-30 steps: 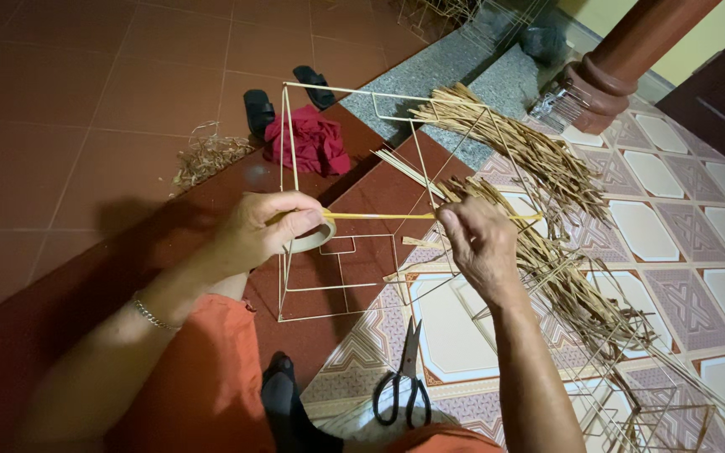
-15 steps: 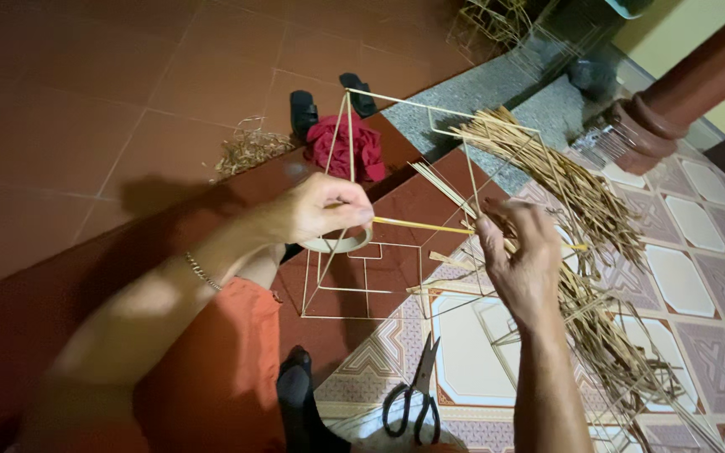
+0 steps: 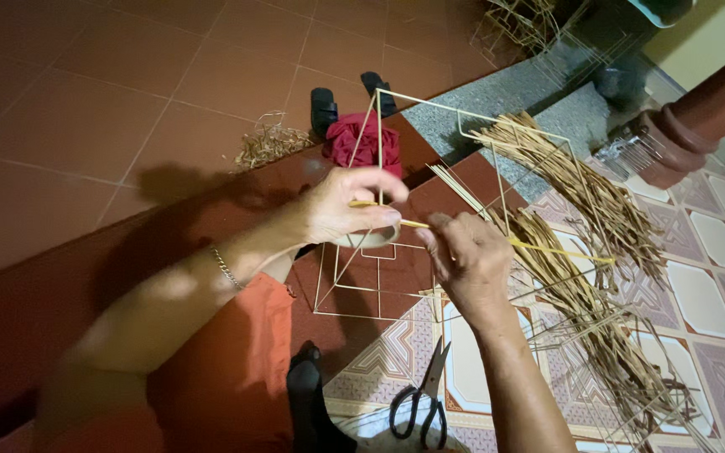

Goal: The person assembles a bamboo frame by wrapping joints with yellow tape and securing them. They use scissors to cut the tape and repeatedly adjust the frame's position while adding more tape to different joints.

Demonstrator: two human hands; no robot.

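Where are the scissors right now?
In the head view, the black-handled scissors lie on the patterned floor tiles at the bottom, just below the right hand and beside the orange-clad leg.

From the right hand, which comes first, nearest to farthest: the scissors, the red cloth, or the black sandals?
Measured from the right hand in the head view:
1. Red cloth, up and left, behind the wire frame.
2. Scissors, below on the patterned tiles; nearly as close, hard to call.
3. Black sandals, beyond the cloth.

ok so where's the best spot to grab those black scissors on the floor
Probably by the two finger loops of the black scissors, coming from above on the person's near side. They lie flat on the tiled floor, loops nearest the body, blades pointing away toward the wire frame.
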